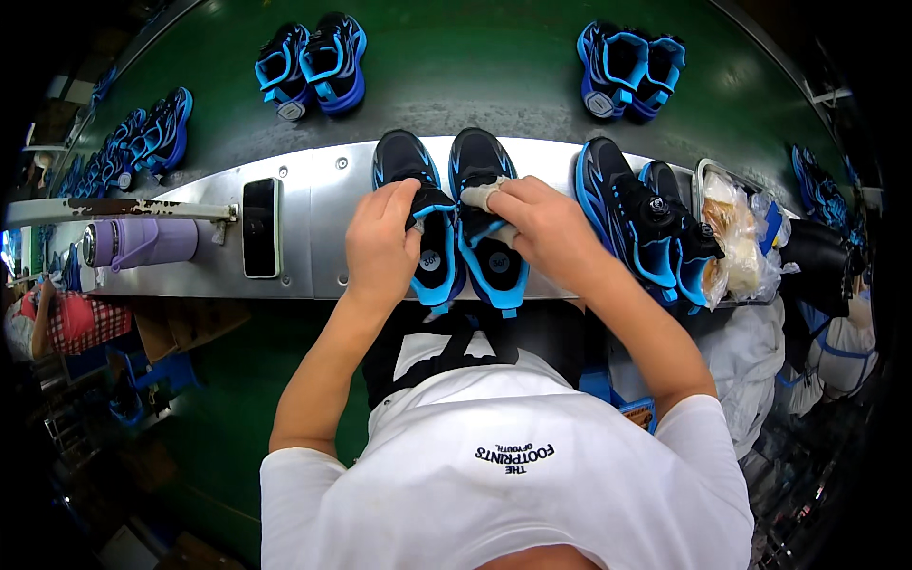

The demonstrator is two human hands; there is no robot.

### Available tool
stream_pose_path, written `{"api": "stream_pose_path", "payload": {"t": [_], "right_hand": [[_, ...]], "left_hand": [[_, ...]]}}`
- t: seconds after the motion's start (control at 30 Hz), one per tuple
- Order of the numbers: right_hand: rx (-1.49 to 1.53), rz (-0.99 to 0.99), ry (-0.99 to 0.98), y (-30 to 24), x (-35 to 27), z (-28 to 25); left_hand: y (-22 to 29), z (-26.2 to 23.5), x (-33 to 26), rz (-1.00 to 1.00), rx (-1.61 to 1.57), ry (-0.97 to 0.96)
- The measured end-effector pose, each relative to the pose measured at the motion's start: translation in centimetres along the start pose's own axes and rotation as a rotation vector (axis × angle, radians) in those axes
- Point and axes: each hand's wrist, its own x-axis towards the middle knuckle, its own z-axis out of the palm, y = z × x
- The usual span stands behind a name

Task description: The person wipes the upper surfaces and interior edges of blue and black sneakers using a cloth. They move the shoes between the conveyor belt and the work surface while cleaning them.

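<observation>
A pair of black and blue sneakers stands side by side on the metal ledge in front of me, heels toward me. My left hand (381,238) is closed, its fingers and thumb pinching the tongue of the left sneaker (403,158). My right hand (544,228) is closed at the opening of the right sneaker (481,153), gripping its upper edge near the tongue. Beige cloth-like material covers the right fingertips, and a bit shows by the left thumb; whether it is worn or held I cannot tell. Round pale labels show on both insoles.
Another sneaker pair (622,209) stands to the right, beside a tray (700,180) of plastic-wrapped items. At left lie a phone (262,228) and a purple bottle (157,242) under a metal bar (123,211). More sneakers (323,66) sit on the green surface (456,66) beyond.
</observation>
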Motion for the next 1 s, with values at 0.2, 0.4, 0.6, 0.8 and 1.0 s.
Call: {"api": "stream_pose_path", "payload": {"t": [0.2, 0.4, 0.6, 0.8, 1.0], "right_hand": [[0.121, 0.26, 0.079, 0.4, 0.8, 0.4], [0.075, 0.115, 0.127, -1.4, 0.3, 0.9], [0.252, 0.31, 0.17, -1.2, 0.7, 1.3], [0.253, 0.277, 0.245, -1.1, 0.0, 2.0], [-0.048, 0.128, 0.131, -1.9, -0.6, 1.6]], "left_hand": [[0.2, 0.0, 0.0, -0.048, -0.012, -0.053], [1.2, -0.2, -0.6, -0.045, -0.012, -0.109], [1.0, 0.9, -1.2, 0.021, 0.044, -0.051], [1.0, -0.1, -1.8, 0.066, 0.024, -0.223], [4.3, 0.5, -2.1, -0.061, 0.186, -0.286]]}}
